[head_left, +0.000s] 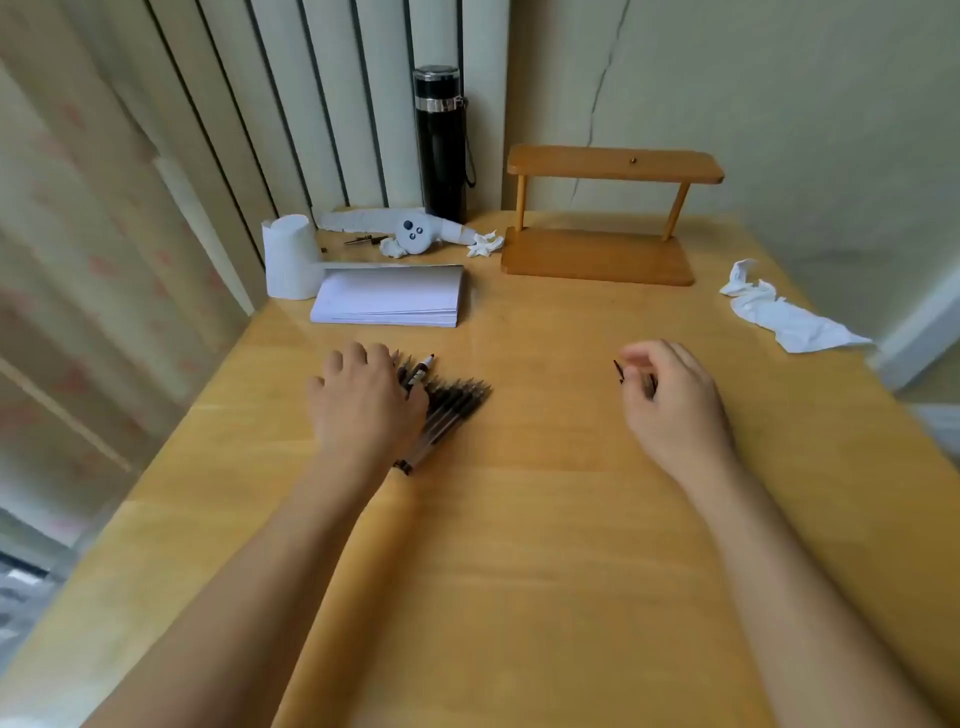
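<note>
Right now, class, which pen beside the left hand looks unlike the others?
The pen right against the left hand: it shows white near its far end and pokes out beyond the row of dark-tipped pens.

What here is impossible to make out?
Head view, pens: their count, since the left hand covers part of the row.
Head view, small dark thing: what it is; the right hand pinches it, and it is blurred.
Head view, left hand: whether it grips a pen; its own back hides that.
</note>
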